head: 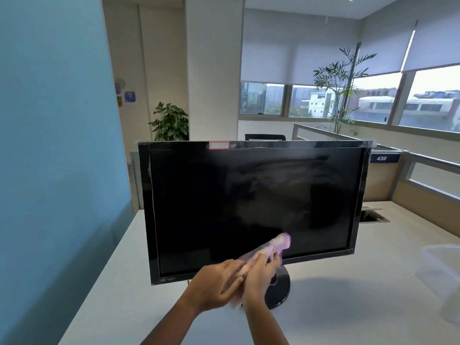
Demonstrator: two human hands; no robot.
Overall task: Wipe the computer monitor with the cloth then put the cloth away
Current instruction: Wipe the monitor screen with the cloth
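Reaching forward with both hands, pressed close side by side, low in front of the monitor (pixel 249 202). Wrapping the right hand (pixel 258 277) round a lilac cloth (pixel 280 242), curling the fingers about it and poking its bunched end up past the fingertips onto the lower part of the dark screen. Laying the left hand (pixel 216 282) against the right one and the cloth, blurring with motion; being unable to tell whether pinching the fabric or only pressing on it. Letting a tail of the cloth hang down between the two wrists.

Facing a blue wall (pixel 49 145) filling everything left of the hands. Looking at the monitor rising just behind and above the hands, showing faint streaks up and to the right of them. Working over a pale bench (pixel 348 307) spreading beneath the hands and out to both sides. Seeing a clear plastic tub (pixel 443 270) sitting on the bench well to the right of the hands. Glimpsing a leafy potted plant (pixel 170 123) far beyond, up and left of the hands. Noting the round black base (pixel 281 290) just behind the right hand, and a red-edged sticker (pixel 219 145) on the top bezel, high above the left hand.
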